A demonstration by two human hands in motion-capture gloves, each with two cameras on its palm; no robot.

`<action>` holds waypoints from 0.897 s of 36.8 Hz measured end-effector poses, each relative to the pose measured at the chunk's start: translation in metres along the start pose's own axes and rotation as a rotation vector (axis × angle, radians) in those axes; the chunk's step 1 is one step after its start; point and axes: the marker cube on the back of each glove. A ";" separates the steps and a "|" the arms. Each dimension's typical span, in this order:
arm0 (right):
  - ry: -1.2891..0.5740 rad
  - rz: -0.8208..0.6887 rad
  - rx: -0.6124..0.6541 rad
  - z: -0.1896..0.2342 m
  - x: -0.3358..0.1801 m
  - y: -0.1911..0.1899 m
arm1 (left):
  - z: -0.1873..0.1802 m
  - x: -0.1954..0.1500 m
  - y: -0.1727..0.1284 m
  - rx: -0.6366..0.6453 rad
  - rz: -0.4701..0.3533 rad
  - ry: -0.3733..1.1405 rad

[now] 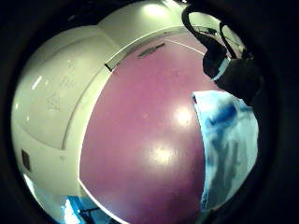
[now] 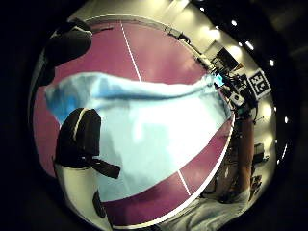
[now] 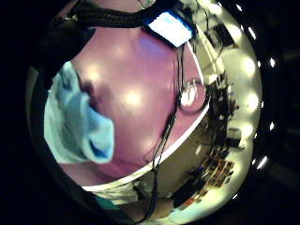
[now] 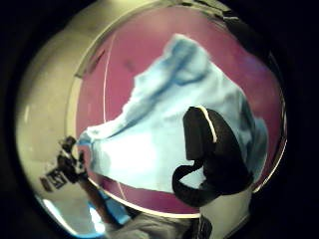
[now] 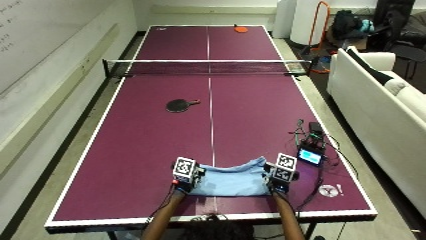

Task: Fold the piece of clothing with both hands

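A light blue garment (image 5: 229, 180) is spread on the near end of a purple table-tennis table (image 5: 153, 135), across its white centre line and close to the near edge. It is held at its two ends, the left hand (image 5: 185, 184) at its left side and the right hand (image 5: 279, 186) at its right, with a thumb curled over the cloth in each thumb-side palm view. A black paddle (image 5: 180, 105) lies well apart towards the net (image 5: 208, 66), a red paddle (image 5: 240, 29) is seen at the far end, and a small lit device (image 5: 311, 155) with cables rests near the right hand.
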 end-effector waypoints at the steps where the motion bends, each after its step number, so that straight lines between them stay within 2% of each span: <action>1: -0.005 0.034 0.018 0.006 0.009 0.003 | 0.002 0.000 0.003 -0.003 0.008 -0.023; 3: -0.003 0.082 0.045 0.019 0.025 0.007 | 0.008 0.001 0.006 0.008 0.029 -0.073; 5: 0.027 0.105 0.026 0.033 0.034 0.017 | 0.016 0.006 0.011 -0.043 0.051 -0.095; 7: 0.061 0.116 -0.023 0.045 0.041 0.027 | 0.026 0.012 0.024 -0.208 0.067 -0.082; 9: 0.057 0.114 -0.010 0.052 0.044 0.029 | 0.035 0.015 0.038 -0.411 0.066 -0.050; 11: 0.040 0.104 0.047 0.052 0.046 0.026 | 0.042 0.016 0.041 -0.500 0.058 -0.010; 18: 0.114 0.110 0.209 0.045 0.058 0.005 | 0.048 0.035 0.032 -0.473 0.049 0.053; 23: 0.206 0.216 0.187 0.035 0.071 -0.005 | 0.046 0.066 0.031 -0.491 0.085 0.062; 26: 0.113 0.239 0.188 0.043 0.070 -0.031 | 0.044 0.079 0.032 -0.535 0.084 0.062; 29: -0.053 0.235 0.167 0.043 0.058 -0.050 | 0.043 0.084 0.027 -0.526 0.077 0.076; 33: -0.250 0.136 0.201 0.027 0.020 -0.070 | 0.039 0.077 0.021 -0.516 0.021 0.171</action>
